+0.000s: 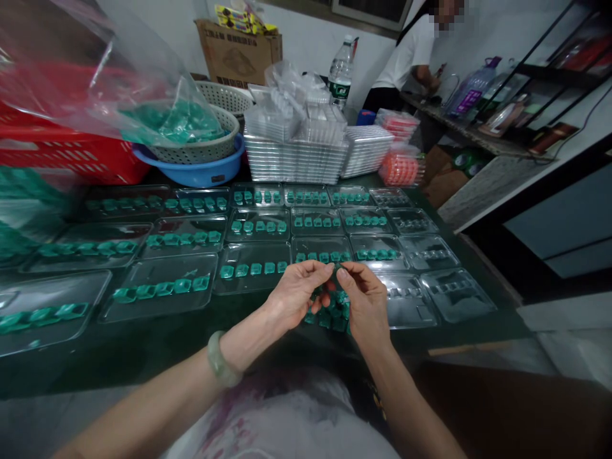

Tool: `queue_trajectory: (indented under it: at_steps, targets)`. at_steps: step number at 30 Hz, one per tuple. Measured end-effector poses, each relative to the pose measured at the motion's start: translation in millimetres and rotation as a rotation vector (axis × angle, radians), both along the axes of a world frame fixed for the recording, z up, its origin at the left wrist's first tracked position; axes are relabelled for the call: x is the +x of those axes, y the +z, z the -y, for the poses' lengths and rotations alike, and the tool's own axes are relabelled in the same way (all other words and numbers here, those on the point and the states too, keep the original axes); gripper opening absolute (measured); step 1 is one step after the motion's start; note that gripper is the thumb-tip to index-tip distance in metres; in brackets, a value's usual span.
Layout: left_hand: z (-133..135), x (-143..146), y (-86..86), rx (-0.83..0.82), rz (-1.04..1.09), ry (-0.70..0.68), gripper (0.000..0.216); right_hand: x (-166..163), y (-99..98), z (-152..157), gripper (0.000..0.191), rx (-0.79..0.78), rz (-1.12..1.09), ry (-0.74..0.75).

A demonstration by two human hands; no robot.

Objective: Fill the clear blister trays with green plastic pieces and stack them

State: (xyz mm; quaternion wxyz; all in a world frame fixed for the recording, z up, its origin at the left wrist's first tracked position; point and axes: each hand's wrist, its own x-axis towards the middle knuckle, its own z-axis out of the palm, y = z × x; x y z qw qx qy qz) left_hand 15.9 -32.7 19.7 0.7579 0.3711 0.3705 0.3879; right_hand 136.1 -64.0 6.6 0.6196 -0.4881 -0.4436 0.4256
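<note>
My left hand [297, 292] and my right hand [364, 299] meet at the table's front edge, fingertips pinched together on a small green plastic piece [336, 270]. Below them lies a handful of the same green pieces [335, 312], partly cupped by both hands. Rows of clear plastic trays [261, 258] cover the dark table, most with a line of green pieces set in their slots. The trays at the right [430, 252] show no green pieces.
A blue basin holding a grey basket and a bag of green pieces [191, 137] stands at the back left beside a red crate [57, 153]. Stacks of clear trays [296, 150] sit behind. Another person [411, 64] stands at a shelf at the back right.
</note>
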Motion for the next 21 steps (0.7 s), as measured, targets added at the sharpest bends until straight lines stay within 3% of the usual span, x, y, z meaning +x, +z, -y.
queue_trajectory:
  at_steps: [4,8,13,16,19,21]
  targets:
    - [-0.6,-0.3,-2.1,0.019,0.013,0.075,0.024,1.0,-2.1,-0.2,0.016,0.004,0.052,-0.066]
    - [0.1,-2.1,-0.9,0.004,0.08,0.049,0.023,0.9,-5.0,-1.4,0.014,0.011,0.02,-0.08]
    - [1.3,-1.8,0.6,-0.115,0.402,-0.069,0.018,-1.6,-3.4,-2.1,0.013,-0.019,-0.118,-0.055]
    - [3.8,0.9,1.3,-0.148,0.552,-0.06,0.016,-4.8,1.1,-2.5,0.012,-0.011,-0.14,-0.063]
    - [9.0,-2.4,12.6,-0.158,0.601,-0.057,0.017,-3.0,2.2,-5.9,0.013,0.01,-0.123,-0.07]
    - [12.6,-12.2,29.6,-0.127,0.635,-0.065,0.02,3.9,-0.1,-9.2,0.013,0.007,-0.095,-0.109]
